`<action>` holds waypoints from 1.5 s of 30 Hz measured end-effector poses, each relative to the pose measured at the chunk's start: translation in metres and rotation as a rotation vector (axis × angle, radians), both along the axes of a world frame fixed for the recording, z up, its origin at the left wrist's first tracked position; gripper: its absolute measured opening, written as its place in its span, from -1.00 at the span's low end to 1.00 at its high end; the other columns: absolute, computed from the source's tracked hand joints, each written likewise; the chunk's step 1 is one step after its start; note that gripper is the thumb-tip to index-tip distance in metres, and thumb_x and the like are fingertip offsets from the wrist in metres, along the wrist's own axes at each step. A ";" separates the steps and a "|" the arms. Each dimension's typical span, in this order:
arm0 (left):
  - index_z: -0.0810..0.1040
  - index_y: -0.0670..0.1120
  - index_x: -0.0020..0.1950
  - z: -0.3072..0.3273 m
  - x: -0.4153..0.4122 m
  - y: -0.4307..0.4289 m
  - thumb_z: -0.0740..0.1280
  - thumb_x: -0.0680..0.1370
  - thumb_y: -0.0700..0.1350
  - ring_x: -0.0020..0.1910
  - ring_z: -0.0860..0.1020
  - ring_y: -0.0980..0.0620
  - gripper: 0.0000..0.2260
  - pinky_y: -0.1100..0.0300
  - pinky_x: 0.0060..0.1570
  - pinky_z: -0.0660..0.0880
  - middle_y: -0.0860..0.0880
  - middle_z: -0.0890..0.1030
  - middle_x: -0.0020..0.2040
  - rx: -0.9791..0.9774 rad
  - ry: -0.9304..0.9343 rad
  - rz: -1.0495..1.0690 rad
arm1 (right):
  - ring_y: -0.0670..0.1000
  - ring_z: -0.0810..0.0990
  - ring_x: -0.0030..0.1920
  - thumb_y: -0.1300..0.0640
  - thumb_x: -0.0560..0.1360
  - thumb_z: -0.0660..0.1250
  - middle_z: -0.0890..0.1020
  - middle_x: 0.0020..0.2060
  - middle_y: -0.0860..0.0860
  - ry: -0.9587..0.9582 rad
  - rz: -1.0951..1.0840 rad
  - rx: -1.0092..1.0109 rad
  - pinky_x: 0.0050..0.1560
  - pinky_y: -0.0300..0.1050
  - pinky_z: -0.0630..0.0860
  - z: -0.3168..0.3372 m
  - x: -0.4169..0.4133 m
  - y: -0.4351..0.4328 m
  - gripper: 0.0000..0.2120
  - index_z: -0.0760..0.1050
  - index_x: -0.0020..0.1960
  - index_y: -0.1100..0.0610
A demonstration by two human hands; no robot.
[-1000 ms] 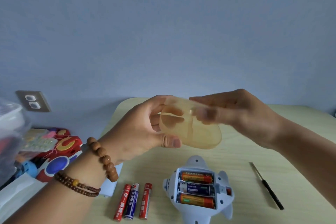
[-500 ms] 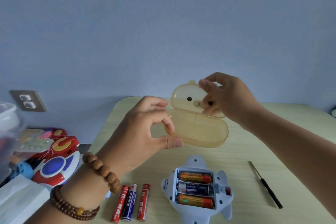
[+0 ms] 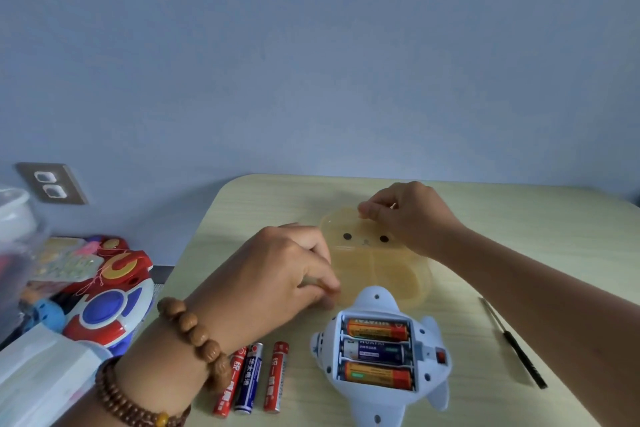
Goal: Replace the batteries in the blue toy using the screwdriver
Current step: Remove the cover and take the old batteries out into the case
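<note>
Looking down through the head camera, I see a pale wood-grain table filling the lower right of the frame. Left of it, off its edge, lies a round red, white and blue plastic toy.

On my feed the left hand, beaded bracelets at its wrist, reaches in from the lower left. Its thumb and fingertips are curled and pinch the left rim of a translucent amber plastic box with a bear face, which sits on the table at centre frame. The right hand comes in from the right edge, and its curled fingers pinch the upper edge of the box's lid.

Just below the box lies the pale blue-and-white plastic toy, underside up. Its battery compartment is uncovered and holds three fitted batteries: orange, blue, orange.

A thin black screwdriver lies at lower right, apart from the toy, with neither hand on it.

Three loose batteries, two red and one blue, lie side by side left of the toy, partly behind the left wrist.
</note>
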State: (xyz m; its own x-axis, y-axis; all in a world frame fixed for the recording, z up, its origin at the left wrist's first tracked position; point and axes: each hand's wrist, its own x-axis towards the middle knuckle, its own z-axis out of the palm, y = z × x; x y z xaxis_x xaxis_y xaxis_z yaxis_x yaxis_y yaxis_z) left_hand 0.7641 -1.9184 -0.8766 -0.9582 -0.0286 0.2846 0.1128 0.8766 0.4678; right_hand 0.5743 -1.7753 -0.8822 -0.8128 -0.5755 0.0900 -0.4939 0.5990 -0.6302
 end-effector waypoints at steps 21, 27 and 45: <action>0.71 0.16 -0.08 0.031 0.040 0.017 0.49 0.46 -0.07 -0.16 0.66 0.16 -0.88 0.32 -0.21 0.56 0.22 0.69 -0.14 0.148 0.174 0.122 | -0.36 0.51 0.10 -0.67 0.13 0.22 0.51 0.13 -0.44 0.126 0.251 0.015 -0.16 -0.43 0.51 0.057 0.131 0.107 -0.28 0.45 0.22 -0.43; 0.55 0.30 -0.02 0.031 0.045 0.070 0.23 0.31 0.39 -0.17 0.50 0.42 -0.67 0.43 -0.37 0.33 0.44 0.46 0.05 0.070 0.025 0.254 | -0.33 0.58 -0.09 -0.45 0.16 0.44 0.55 -0.01 -0.39 0.068 0.272 0.053 -0.23 -0.50 0.48 0.023 0.142 0.116 -0.34 0.44 0.23 -0.35; 0.31 0.16 -0.12 0.031 0.023 0.102 0.29 0.36 0.23 -0.06 0.40 0.23 -0.75 0.34 -0.24 0.31 0.19 0.40 -0.07 0.050 -0.107 0.355 | -0.12 0.63 -0.17 -0.05 0.14 0.63 0.62 -0.09 -0.35 -0.156 0.229 -0.022 -0.19 -0.35 0.55 0.019 0.141 0.118 -0.38 0.43 0.09 -0.36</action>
State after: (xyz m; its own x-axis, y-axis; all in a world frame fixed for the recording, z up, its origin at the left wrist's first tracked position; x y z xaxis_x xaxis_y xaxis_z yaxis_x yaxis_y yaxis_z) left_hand 0.7876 -1.8164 -0.8460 -0.9104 -0.3757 0.1730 -0.2459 0.8280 0.5039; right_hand 0.7153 -1.6575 -0.8636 -0.6671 -0.7449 -0.0115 -0.5108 0.4685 -0.7209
